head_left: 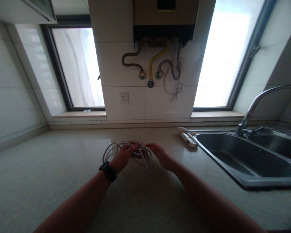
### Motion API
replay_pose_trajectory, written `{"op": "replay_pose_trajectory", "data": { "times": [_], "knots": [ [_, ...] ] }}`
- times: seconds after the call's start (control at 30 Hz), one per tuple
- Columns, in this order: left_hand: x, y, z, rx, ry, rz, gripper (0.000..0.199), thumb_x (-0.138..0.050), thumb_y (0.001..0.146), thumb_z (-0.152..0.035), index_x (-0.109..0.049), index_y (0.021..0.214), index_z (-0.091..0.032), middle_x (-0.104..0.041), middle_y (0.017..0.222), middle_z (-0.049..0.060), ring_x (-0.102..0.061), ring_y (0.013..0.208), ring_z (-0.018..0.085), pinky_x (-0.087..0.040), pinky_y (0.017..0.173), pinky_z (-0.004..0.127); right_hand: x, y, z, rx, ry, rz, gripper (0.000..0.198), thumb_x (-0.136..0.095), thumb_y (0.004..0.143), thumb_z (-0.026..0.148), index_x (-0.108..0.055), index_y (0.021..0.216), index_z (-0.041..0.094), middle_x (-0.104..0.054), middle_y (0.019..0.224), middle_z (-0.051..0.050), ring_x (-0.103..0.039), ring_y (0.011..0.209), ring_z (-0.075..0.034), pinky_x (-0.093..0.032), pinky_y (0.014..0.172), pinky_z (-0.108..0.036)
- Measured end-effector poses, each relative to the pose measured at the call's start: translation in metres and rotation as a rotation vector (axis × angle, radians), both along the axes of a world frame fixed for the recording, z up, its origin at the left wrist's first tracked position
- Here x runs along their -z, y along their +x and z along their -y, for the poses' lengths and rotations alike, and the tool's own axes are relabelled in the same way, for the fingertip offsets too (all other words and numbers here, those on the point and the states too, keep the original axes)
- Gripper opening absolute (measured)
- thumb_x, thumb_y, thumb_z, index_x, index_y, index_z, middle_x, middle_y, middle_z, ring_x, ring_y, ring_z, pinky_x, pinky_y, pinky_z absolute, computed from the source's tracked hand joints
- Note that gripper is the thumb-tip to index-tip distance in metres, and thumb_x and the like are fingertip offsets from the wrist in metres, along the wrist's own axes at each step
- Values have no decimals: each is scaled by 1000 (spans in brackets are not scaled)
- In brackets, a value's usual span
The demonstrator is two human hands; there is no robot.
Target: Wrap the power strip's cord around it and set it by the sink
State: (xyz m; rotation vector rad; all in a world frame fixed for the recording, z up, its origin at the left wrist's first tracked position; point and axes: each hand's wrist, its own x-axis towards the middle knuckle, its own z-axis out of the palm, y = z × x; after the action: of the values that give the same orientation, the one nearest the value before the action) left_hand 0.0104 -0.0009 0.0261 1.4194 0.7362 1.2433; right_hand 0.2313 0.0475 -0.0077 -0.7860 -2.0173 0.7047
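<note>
A loosely looped white cable (107, 154) is held just above the countertop, in the middle of the head view. My left hand (126, 156), with a dark watch (108, 171) at the wrist, is closed around the bundle, thumb on top and loops spreading out on both sides. At the right side of the coil, my right hand (161, 155) has its fingers together against the loops; the fingertips are partly hidden, but they appear to pinch the cable. One strand hangs down below the coil, between the hands.
A white power strip (189, 139) with its cord bundled lies beside the steel sink (232, 170), right of my hands. A curved faucet (254, 103) rises behind the sink. On the tiled back wall are an outlet (123, 97) and a water heater (166, 16) with hoses.
</note>
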Motion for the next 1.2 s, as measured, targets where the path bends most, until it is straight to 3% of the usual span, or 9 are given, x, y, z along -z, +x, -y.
{"op": "replay_pose_trajectory", "data": {
  "times": [0.1, 0.2, 0.3, 0.43, 0.63, 0.83, 1.2],
  "knots": [
    [-1, 0, 1, -3, -35, 7, 50, -61, 88, -49, -60, 117, -8, -65, 117, 18, -68, 97, 25, -58, 83, 39, 0, -4, 1, -194, -31, 48, 39, -43, 103, 38, -58, 135, 21, -61, 129, -8, -56, 120, -20, -40, 107, -38],
    [-2, -1, 3, 7, -59, -7, 52, -61, 87, -51, -61, 115, -6, -66, 113, 19, -68, 95, 26, -58, 81, 37, -2, -4, 0, -281, -2, 54, 36, -42, 103, 38, -63, 127, 21, -63, 127, -7, -57, 120, -19, -39, 108, -37],
    [-3, -2, 4, 23, -53, -11, 53, -61, 87, -52, -61, 114, -5, -66, 111, 20, -69, 93, 27, -57, 77, 36, 1, -1, -4, -194, 77, 123, 35, -45, 102, 40, -68, 119, 20, -60, 130, -9, -52, 124, -20, -36, 111, -39],
    [-1, -3, 3, 33, -42, -21, 53, -59, 89, -52, -60, 116, -6, -65, 116, 21, -69, 92, 26, -58, 76, 37, 6, 3, -8, -112, 138, 178, 35, -46, 102, 40, -70, 115, 18, -60, 122, -12, -55, 115, -21, -40, 106, -41],
    [5, -6, -4, 49, -23, -44, 53, -54, 92, -53, -61, 116, -7, -63, 120, 21, -69, 92, 25, -58, 74, 35, 7, 7, -10, -24, 162, 79, 28, -53, 98, 32, -71, 116, 20, -57, 120, -12, -56, 114, -19, -42, 104, -38],
    [5, -9, -5, 13, -28, -76, 55, -52, 93, -55, -62, 115, -6, -61, 123, 22, -68, 94, 25, -58, 74, 34, -7, 18, -10, 205, 370, -65, 22, -67, 89, 24, -72, 110, 21, -58, 116, -9, -58, 110, -19, -45, 101, -37],
    [3, -24, -15, -160, -14, 2, 52, -51, 93, -55, -60, 107, -5, -65, 115, 20, -69, 88, 22, -58, 71, 32, -34, 69, -14, 624, 671, -185, 15, -57, 90, 20, -71, 96, 18, -56, 104, -10, -56, 99, -21, -50, 88, -37]
  ]
}}
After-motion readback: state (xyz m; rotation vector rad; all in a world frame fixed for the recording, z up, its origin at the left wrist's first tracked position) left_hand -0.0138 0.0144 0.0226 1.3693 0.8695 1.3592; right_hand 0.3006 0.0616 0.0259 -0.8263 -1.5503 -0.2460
